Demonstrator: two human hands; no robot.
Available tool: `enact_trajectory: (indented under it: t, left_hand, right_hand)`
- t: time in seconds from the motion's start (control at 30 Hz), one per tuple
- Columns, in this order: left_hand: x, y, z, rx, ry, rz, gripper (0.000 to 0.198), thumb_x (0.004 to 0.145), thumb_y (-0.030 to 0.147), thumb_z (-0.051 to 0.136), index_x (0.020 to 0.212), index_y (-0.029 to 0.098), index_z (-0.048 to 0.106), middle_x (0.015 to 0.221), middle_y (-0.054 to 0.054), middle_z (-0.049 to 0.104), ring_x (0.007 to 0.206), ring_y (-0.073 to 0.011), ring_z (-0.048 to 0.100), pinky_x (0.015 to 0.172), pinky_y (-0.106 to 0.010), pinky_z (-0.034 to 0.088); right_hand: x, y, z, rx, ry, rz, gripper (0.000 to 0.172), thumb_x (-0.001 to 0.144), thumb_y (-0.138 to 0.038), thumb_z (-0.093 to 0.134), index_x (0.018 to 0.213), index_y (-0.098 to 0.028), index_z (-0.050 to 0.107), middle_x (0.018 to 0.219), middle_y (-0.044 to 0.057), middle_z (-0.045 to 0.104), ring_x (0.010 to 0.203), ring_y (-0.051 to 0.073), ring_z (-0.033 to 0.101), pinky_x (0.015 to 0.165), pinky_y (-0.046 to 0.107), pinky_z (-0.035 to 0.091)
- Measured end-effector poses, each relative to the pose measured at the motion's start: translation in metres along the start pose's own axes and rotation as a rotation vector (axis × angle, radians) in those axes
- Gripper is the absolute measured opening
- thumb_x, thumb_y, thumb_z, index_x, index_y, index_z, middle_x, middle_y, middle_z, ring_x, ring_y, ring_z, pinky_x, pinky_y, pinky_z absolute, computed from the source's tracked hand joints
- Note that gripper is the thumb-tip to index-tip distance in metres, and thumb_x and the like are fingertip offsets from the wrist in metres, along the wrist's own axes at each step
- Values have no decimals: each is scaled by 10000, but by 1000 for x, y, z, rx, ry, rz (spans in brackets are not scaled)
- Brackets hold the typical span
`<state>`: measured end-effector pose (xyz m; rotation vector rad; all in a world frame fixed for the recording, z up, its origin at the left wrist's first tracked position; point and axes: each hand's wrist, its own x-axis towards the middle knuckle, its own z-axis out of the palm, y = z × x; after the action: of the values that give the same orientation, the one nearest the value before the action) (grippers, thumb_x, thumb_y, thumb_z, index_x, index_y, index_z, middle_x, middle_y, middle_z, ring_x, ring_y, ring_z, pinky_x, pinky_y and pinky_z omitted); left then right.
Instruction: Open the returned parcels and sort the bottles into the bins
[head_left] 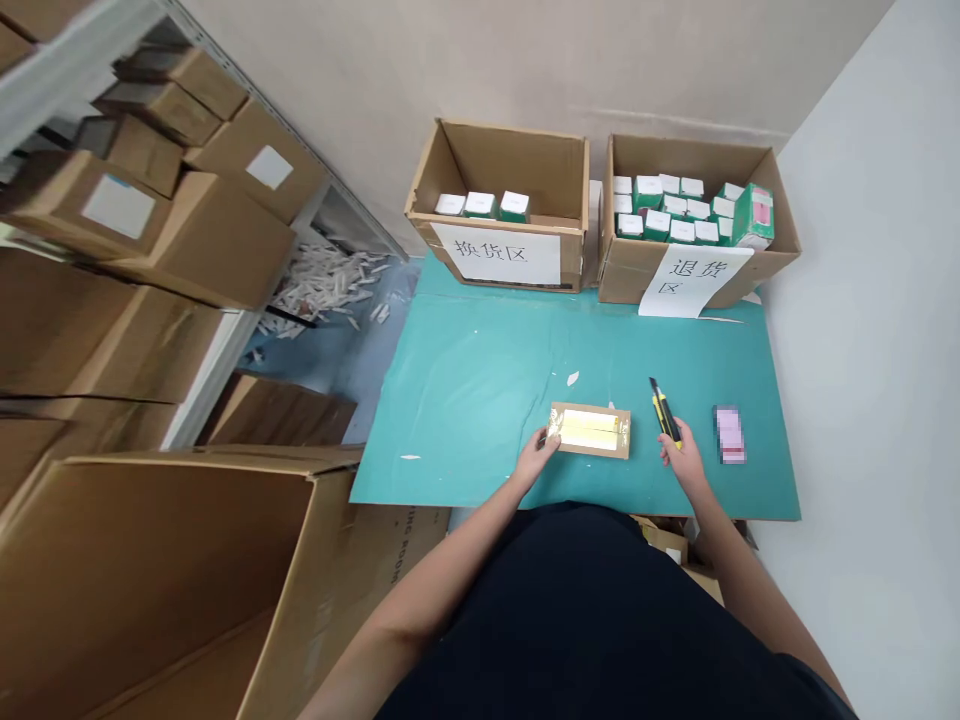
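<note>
A small brown cardboard parcel (590, 430) with a pale yellow label and shiny tape lies near the front of the green tabletop (480, 370). My left hand (536, 456) grips its left end, fingers closed around the edge. To the right, my right hand (682, 455) is wrapped round a yellow and black box cutter (664, 412), its tip pointing away from me. Beyond that hand, a pink, blurred-out rectangular thing (730, 435) rests on the table.
Two open cartons with paper signs stand at the back: the left carton (510, 270) and right carton (622, 280) both hold white-and-green boxes. A large open carton (330, 560) is at my left, beside shelves of boxes (202, 235). A wall (870, 300) borders the right.
</note>
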<state>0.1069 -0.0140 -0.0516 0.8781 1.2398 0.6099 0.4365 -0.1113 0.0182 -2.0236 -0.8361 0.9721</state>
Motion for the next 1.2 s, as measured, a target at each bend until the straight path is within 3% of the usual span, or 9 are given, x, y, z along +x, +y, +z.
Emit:
enact_trajectory:
  t: [0.1, 0.17, 0.23, 0.37, 0.67, 1.2]
  left_hand:
    - [-1, -3, 4, -41, -2, 33, 743, 695, 601, 816, 1275, 177, 628, 1371, -142, 652, 1292, -326, 593, 1139, -478, 409]
    - [-3, -5, 7, -66, -6, 53, 717, 704, 584, 812, 1272, 185, 636, 1369, -129, 657, 1301, -323, 587, 1146, -480, 400]
    - [-5, -6, 9, -80, -3, 62, 691, 720, 569, 803, 1272, 187, 640, 1371, -124, 657, 1301, -319, 586, 1146, -470, 401]
    - [-8, -8, 13, -101, 32, 60, 647, 731, 528, 807, 1261, 188, 654, 1378, -121, 653, 1306, -315, 579, 1148, -452, 396]
    - [-6, -15, 18, -134, 80, 56, 577, 741, 485, 814, 1223, 195, 683, 1326, -109, 683, 1283, -315, 592, 1146, -456, 397]
    - [-7, -15, 27, -123, 132, -8, 633, 808, 468, 767, 1365, 202, 630, 1416, -93, 633, 1400, -360, 490, 1223, -478, 318]
  right_hand:
    - [-8, -45, 3, -304, -197, -277, 563, 938, -462, 515, 1464, -261, 517, 1063, 88, 754, 856, 267, 715, 792, 413, 584]
    - [-9, -67, 10, -497, -315, -477, 519, 981, -387, 457, 1491, -299, 504, 1217, 85, 726, 1043, 291, 691, 910, 429, 550]
    - [-7, -81, 20, -651, -441, -617, 526, 1004, -315, 403, 1527, -309, 464, 1244, 83, 712, 1083, 279, 674, 920, 408, 540]
    - [4, -94, 42, -858, -663, -779, 560, 1009, -227, 382, 1560, -321, 412, 1152, 83, 717, 977, 236, 682, 852, 343, 538]
    - [29, -113, 58, -1083, -819, -877, 603, 973, -152, 430, 1540, -358, 443, 1060, 66, 711, 823, 186, 662, 738, 259, 472]
    - [35, -115, 66, -1161, -830, -831, 666, 894, -88, 470, 1497, -368, 505, 1014, 58, 708, 765, 195, 644, 713, 271, 452]
